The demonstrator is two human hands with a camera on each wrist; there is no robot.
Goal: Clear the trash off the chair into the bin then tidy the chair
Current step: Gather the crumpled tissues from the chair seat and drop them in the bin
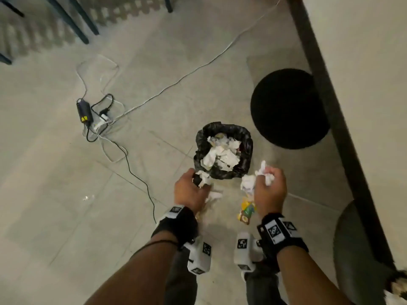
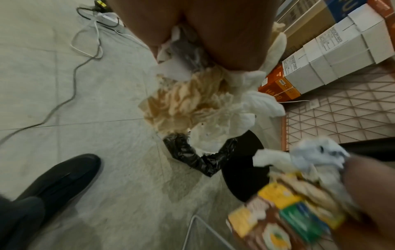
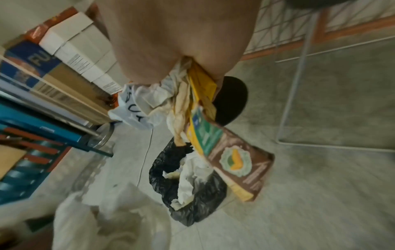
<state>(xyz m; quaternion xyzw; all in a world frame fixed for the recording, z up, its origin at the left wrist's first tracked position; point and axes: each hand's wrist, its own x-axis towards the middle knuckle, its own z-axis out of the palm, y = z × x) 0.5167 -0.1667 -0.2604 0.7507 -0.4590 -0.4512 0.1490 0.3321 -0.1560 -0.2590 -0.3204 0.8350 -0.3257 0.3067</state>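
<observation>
A small bin (image 1: 223, 150) lined with a black bag stands on the floor, heaped with crumpled white paper. My left hand (image 1: 193, 188) hangs just in front of its near rim and grips a bunch of crumpled white and tan tissues (image 2: 192, 104). My right hand (image 1: 268, 188) is beside the bin's near right corner. It grips white tissues (image 1: 262, 175) and a flattened brown, yellow and green carton (image 3: 226, 155) that hangs below the hand. The bin's bag (image 3: 188, 186) shows under the carton in the right wrist view.
A round black stool seat (image 1: 286, 108) stands right of the bin beside a dark-edged counter (image 1: 330, 106). A power strip with tangled cables (image 1: 97, 119) lies on the tiled floor to the left. Stacked boxes (image 2: 320, 55) line the wall. My black shoe (image 2: 57, 175) is near.
</observation>
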